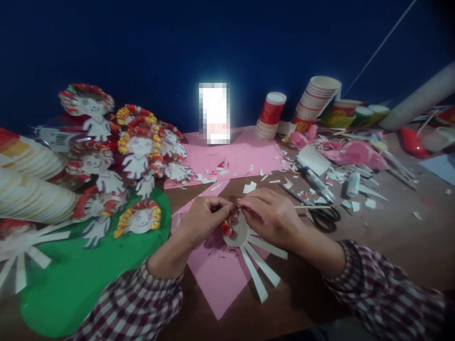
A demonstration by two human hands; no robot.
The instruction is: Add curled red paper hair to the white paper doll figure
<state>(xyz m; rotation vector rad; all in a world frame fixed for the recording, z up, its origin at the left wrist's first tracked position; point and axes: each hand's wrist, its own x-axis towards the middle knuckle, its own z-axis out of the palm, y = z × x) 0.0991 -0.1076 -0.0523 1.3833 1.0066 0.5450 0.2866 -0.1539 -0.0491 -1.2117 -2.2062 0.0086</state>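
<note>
In front of me a paper cup (pixel 236 235) is cut into strips around its round base. Several white strips fan out toward the lower right, and red strips at its left side are curled up. My left hand (pixel 204 220) is closed, thumb and forefinger pinching a strip at the cup's upper edge. Fingertips nearly touching it, my right hand (pixel 272 215) is closed at the same spot. A thin wooden stick (pixel 313 207) comes out to the right of that hand, level with its fingertips. What lies between the fingertips is mostly hidden.
Pink paper (pixel 218 293) lies under the work. Black scissors (pixel 325 218), a marker (pixel 316 182) and paper scraps lie to the right. Stacked paper cups (pixel 313 102) stand behind. At left are paper dolls (pixel 138 149), cut cups (pixel 31 189) and a green sheet (pixel 71 289). A bright blurred-out rectangle (pixel 214 113) stands at the back.
</note>
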